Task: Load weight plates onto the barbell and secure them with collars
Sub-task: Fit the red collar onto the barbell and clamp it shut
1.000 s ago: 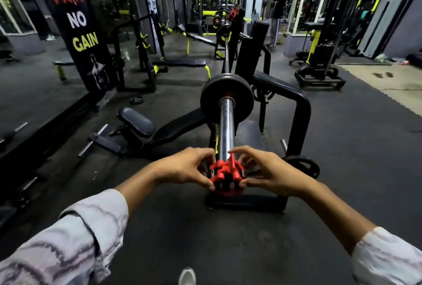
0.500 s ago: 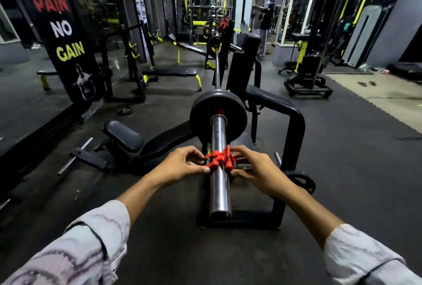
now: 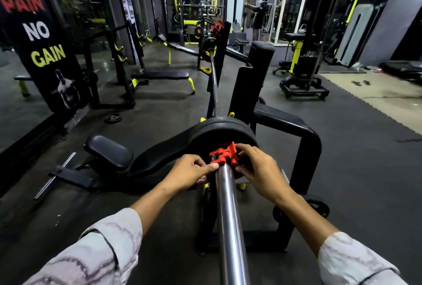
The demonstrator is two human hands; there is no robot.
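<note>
A chrome barbell sleeve (image 3: 229,220) runs from the bottom of the head view up to a black weight plate (image 3: 219,131) on the bar. A red collar (image 3: 225,154) sits on the sleeve right against that plate. My left hand (image 3: 189,174) pinches the collar's left handle with thumb and fingers. My right hand (image 3: 258,170) grips its right side. The thin bar (image 3: 213,83) continues to the far end, where another plate (image 3: 206,48) and a red collar (image 3: 215,27) show.
A black bench (image 3: 109,154) lies to the left under the bar, and the black rack frame (image 3: 294,129) stands to the right. A small plate (image 3: 113,118) lies on the floor at left, another (image 3: 317,208) leans by the rack. A person stands far back.
Both hands have slid the red collar along the sleeve from its near end up to the weight plate. The view has come closer to the bar.
</note>
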